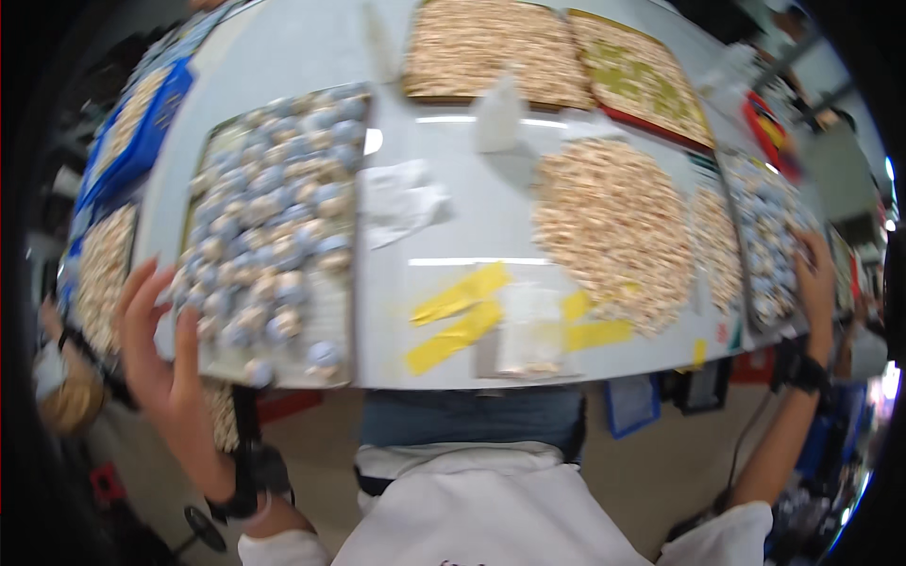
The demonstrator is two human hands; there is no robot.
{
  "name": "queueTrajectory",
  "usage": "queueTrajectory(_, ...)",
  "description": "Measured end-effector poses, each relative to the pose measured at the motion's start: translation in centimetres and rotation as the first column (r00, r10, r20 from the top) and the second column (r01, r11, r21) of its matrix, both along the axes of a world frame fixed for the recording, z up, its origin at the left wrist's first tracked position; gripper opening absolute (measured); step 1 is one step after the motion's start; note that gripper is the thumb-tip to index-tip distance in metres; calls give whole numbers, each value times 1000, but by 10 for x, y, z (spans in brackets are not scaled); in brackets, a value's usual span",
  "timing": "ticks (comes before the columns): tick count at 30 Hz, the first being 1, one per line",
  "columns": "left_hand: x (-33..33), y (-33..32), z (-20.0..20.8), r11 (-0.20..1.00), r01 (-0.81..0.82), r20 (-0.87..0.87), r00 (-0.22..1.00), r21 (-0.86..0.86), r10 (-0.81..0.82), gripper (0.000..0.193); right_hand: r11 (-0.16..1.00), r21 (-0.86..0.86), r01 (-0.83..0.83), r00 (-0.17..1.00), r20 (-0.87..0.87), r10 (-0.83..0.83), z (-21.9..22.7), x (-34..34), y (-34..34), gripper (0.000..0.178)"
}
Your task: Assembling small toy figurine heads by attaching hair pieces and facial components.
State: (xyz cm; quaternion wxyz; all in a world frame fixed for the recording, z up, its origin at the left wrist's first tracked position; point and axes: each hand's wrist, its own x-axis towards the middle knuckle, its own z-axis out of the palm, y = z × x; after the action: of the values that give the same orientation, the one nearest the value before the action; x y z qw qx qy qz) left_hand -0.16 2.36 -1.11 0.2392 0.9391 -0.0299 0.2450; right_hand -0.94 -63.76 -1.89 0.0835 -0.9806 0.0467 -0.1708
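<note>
My left hand (159,344) is beside the left edge of a tray (338,316), its fingers spread and nothing in them. That tray holds many small round pieces (274,208) in pale blue and cream; single ones sit loosely at its near end. Far to the right, my right hand (817,283) is at the outer edge of a second tray of blue-and-cream pieces (763,236). Its fingers look apart and reach over the rim; whether they touch it is blurred. A broad heap of small tan pieces (613,231) lies on the white table (453,226) between the trays.
At the back are a tray of tan pieces (495,47) and a red-edged tray (642,75) of tan and green ones. A white upright holder (500,118), crumpled tissue (404,200) and yellow tape strips (458,316) are mid-table. A blue bin (142,132) stands left.
</note>
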Motion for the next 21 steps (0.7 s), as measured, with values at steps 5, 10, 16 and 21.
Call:
queueTrajectory(5,11,46,-21,990,-12,-309,949,139,55,50,992,-123,-20,997,73,29,17,-6,-5,19)
queueTrajectory(10,30,36,-20,990,121,-312,945,72,-93,48,966,-243,-88,992,66,107,31,5,68,15)
queueTrajectory(16,54,16,-12,978,197,-389,898,-67,-207,26,979,-107,-172,984,18,175,49,-6,158,13)
queueTrajectory(21,47,44,-24,986,154,-291,948,71,-127,18,929,135,-344,932,-70,355,29,19,225,17)
